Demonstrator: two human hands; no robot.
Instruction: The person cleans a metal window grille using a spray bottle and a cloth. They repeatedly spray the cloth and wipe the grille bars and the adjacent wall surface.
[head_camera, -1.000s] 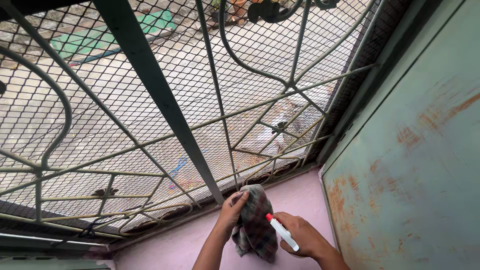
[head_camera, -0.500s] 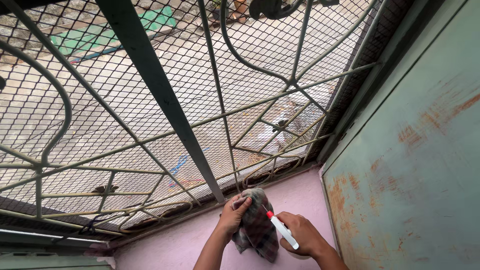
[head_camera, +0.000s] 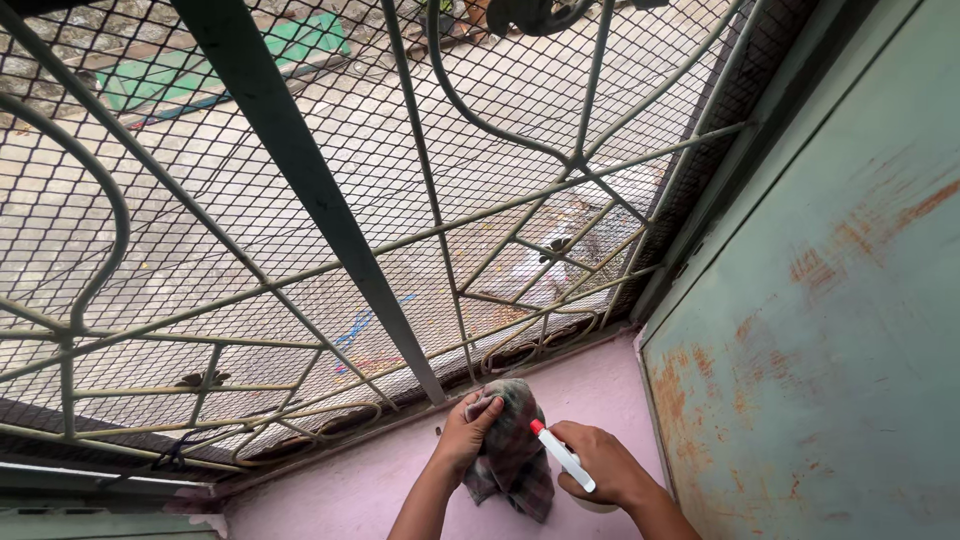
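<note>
We see our left hand (head_camera: 462, 432) pressing a checked cloth (head_camera: 512, 450) against the pink ledge (head_camera: 590, 385), just below the foot of the dark green upright bar (head_camera: 330, 220) of the window grille (head_camera: 480, 210). The fingers curl over the cloth's upper edge, so that grip is closed on the fabric, bunching it. The cloth hangs down from the hand, its long axis running away from the bar toward us.

Our right hand (head_camera: 600, 468) sits just beside the cloth, on the side away from the bar and nearer the rusty teal panel (head_camera: 820, 330). Its grip is wrapped around a white spray bottle (head_camera: 563, 457) with a red tip. The bottle's long axis slants up toward the bar, red tip leading, and that tip lies against the cloth's near edge. So the cloth lies directly ahead of the nozzle, between the two hands, with the left hand the one already on it.

Wire mesh backs the grille; a paved yard shows beyond.
</note>
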